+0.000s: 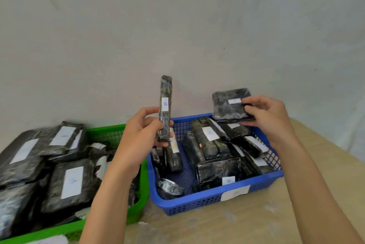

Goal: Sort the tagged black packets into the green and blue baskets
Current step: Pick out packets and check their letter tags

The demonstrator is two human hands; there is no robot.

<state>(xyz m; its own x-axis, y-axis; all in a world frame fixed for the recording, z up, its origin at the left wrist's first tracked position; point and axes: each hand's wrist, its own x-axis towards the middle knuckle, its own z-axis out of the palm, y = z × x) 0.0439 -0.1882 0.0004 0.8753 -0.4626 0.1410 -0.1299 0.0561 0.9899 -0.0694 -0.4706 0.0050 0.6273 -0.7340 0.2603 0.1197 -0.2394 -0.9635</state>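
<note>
My left hand (143, 132) grips the lower end of a long narrow black packet (165, 93) held upright, its white tag reading B. My right hand (265, 114) holds a squarish black packet (227, 106) with a white tag above the back right of the blue basket (207, 199). The blue basket holds several black packets, some tagged B. To its left the green basket (138, 207) is piled with larger black packets tagged A.
Both baskets stand on a beige tabletop (246, 224) against a pale wall (177, 26). The table's right edge runs diagonally past my right forearm. A white label is stuck on the blue basket's front wall.
</note>
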